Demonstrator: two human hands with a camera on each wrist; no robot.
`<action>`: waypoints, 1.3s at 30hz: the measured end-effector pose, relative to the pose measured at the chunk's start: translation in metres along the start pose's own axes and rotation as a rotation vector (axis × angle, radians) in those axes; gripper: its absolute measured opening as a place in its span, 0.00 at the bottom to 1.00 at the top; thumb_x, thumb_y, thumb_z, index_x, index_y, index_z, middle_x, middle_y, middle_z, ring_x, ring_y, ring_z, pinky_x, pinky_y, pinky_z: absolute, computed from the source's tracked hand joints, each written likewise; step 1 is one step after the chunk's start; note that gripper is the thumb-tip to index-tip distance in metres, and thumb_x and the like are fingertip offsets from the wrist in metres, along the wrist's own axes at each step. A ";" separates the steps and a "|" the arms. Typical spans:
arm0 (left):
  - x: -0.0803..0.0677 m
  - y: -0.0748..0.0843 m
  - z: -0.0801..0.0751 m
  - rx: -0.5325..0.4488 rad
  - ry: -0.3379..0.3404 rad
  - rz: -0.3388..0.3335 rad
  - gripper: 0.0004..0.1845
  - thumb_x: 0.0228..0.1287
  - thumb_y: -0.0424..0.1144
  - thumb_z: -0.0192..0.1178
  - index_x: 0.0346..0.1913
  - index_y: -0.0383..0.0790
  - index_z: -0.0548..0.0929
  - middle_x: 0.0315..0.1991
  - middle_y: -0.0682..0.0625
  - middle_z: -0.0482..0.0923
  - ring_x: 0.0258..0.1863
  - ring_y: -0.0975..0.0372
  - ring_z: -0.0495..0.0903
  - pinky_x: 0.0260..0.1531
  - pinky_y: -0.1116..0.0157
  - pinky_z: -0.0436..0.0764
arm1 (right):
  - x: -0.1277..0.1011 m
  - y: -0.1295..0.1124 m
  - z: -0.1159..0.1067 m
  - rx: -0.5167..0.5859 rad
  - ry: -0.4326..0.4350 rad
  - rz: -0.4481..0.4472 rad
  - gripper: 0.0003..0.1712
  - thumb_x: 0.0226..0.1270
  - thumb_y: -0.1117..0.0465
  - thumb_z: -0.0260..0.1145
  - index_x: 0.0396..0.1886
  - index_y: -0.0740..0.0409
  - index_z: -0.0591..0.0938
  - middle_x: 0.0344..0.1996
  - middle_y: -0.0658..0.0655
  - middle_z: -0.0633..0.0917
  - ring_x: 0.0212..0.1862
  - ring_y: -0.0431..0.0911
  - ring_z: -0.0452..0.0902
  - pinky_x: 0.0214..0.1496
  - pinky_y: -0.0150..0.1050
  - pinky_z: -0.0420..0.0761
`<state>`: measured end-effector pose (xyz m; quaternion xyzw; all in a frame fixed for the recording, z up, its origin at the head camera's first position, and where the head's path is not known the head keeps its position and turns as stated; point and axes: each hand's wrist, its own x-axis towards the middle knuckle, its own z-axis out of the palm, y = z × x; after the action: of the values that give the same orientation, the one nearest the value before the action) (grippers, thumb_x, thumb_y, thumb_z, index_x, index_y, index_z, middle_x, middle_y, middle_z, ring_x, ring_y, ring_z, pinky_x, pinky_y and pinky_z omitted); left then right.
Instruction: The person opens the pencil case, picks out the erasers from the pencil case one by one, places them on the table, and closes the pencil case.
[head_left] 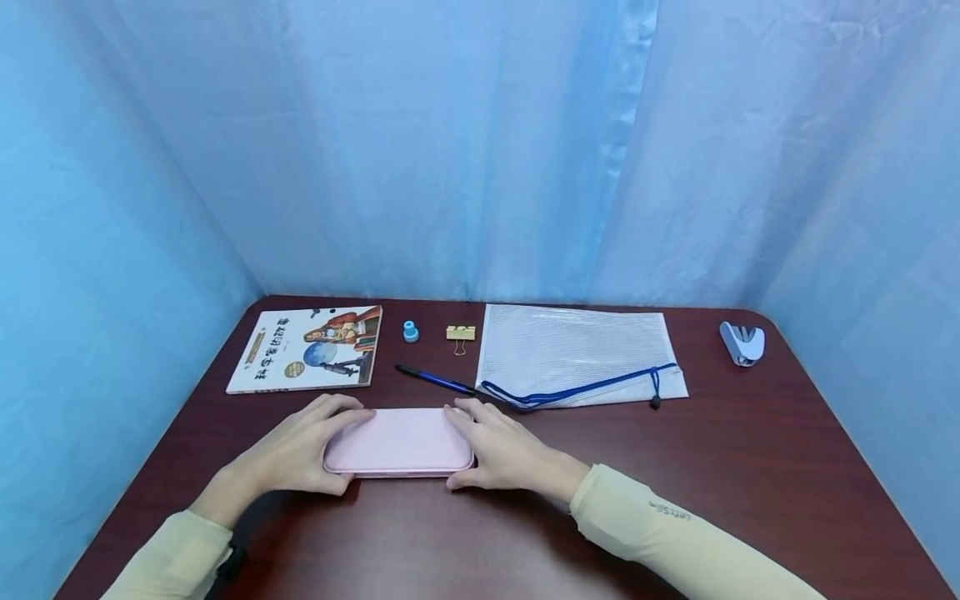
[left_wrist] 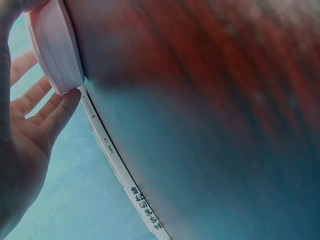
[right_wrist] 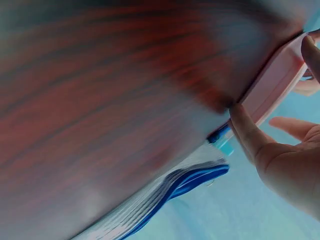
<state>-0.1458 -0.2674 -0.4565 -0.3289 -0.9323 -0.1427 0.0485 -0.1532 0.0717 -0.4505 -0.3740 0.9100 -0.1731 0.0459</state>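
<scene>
A pink pencil case (head_left: 401,442) with rounded corners lies flat on the dark reddish table, in front of the person. My left hand (head_left: 303,446) grips its left end, thumb at the near edge and fingers towards the far side. At the opposite end my right hand (head_left: 498,446) holds it in the same way. The left wrist view shows the side wall of the pencil case (left_wrist: 55,45) beside the left fingers. In the right wrist view, right fingertips touch the end of the pencil case (right_wrist: 272,82), low by the tabletop.
Behind the case lie a picture book (head_left: 300,362), a small light-blue object (head_left: 410,332), a gold binder clip (head_left: 461,333) and a blue pen (head_left: 438,381). A white mesh bag (head_left: 577,350) with blue trim lies right of them. A small white-and-grey punch-like tool (head_left: 742,343) sits far right.
</scene>
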 end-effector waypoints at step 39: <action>0.000 -0.005 -0.004 -0.009 -0.021 -0.038 0.48 0.32 0.55 0.78 0.62 0.37 0.80 0.50 0.54 0.76 0.42 0.66 0.75 0.41 0.64 0.83 | 0.011 -0.007 -0.008 -0.086 -0.008 0.087 0.53 0.44 0.40 0.80 0.67 0.64 0.76 0.52 0.60 0.80 0.38 0.49 0.82 0.41 0.37 0.85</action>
<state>-0.1489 -0.2718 -0.4542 -0.3127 -0.9381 -0.1445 0.0347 -0.1579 0.0618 -0.4398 -0.3363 0.9319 -0.1299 0.0408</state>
